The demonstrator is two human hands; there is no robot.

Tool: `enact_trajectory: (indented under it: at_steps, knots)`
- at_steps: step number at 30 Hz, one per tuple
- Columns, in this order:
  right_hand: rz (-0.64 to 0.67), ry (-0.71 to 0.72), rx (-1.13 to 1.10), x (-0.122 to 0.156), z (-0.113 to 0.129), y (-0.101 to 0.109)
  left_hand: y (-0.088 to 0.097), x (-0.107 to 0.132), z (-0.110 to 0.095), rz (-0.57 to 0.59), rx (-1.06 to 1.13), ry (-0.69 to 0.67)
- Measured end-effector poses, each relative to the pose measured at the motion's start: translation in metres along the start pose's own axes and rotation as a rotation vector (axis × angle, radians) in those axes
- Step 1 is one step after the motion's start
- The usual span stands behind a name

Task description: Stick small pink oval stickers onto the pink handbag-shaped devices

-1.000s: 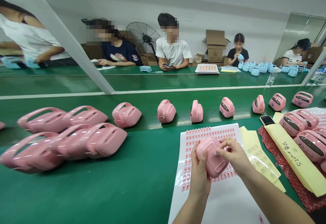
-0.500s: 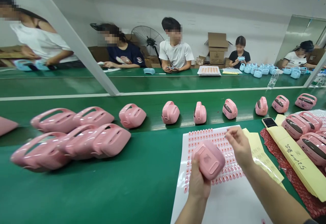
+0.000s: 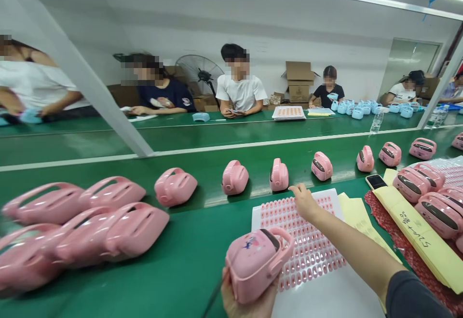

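Observation:
My left hand (image 3: 249, 303) grips a pink handled toy case (image 3: 256, 260) from below, near the bottom edge, its printed front turned up. My right hand (image 3: 304, 201) reaches forward over the far edge of a white sticker sheet (image 3: 307, 250) covered with small pink stickers. Its fingers are bunched at the sheet's top edge; what they pinch is too small to make out. A row of pink cases (image 3: 278, 175) stands on the green belt (image 3: 217, 163) just beyond that hand.
Several pink cases (image 3: 108, 233) are heaped at left, more (image 3: 423, 190) at right on yellow paper strips (image 3: 419, 233). A phone (image 3: 376, 181) lies by the sheet. Across the green bench people sit with blue cases (image 3: 358, 110), a sticker tray (image 3: 288, 112) and a water bottle (image 3: 376, 121).
My left hand lowered the pink case toward me and turned its printed front up. My right hand left the case and reached forward to the sheet's far edge.

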State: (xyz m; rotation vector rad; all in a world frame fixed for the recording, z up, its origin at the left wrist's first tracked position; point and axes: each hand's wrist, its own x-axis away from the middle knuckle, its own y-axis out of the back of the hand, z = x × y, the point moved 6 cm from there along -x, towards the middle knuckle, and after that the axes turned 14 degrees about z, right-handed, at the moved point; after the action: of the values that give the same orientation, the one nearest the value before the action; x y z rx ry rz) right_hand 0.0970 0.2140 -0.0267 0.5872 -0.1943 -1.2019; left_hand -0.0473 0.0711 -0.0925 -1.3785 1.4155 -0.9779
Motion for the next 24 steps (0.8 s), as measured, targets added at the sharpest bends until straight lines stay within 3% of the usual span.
enact_trajectory:
  at_steps: [4, 8, 10, 13, 19, 24]
  knots:
    - [-0.076, 0.01, -0.225, 0.028, 0.021, 0.007, -0.02, -0.013, 0.0, 0.162, 0.04, -0.021]
    - [-0.171, 0.04, -0.871, 0.074, 0.049, 0.003, -0.043, -0.019, 0.008, 0.354, 0.115, 0.042]
    - [-0.169, 0.011, -1.028, 0.091, 0.062, -0.002, -0.054, -0.02, 0.014, 0.447, 0.141, 0.06]
    - [-0.116, -0.011, -1.051, 0.102, 0.073, -0.007, -0.064, -0.018, 0.021, 0.492, 0.153, 0.075]
    - [-0.13, -0.005, -1.003, 0.105, 0.074, -0.006, -0.068, -0.013, 0.029, 0.388, 0.181, 0.11]
    - [-0.133, 0.024, -0.969, 0.109, 0.076, -0.005, -0.079, -0.009, 0.03, 0.407, 0.17, 0.095]
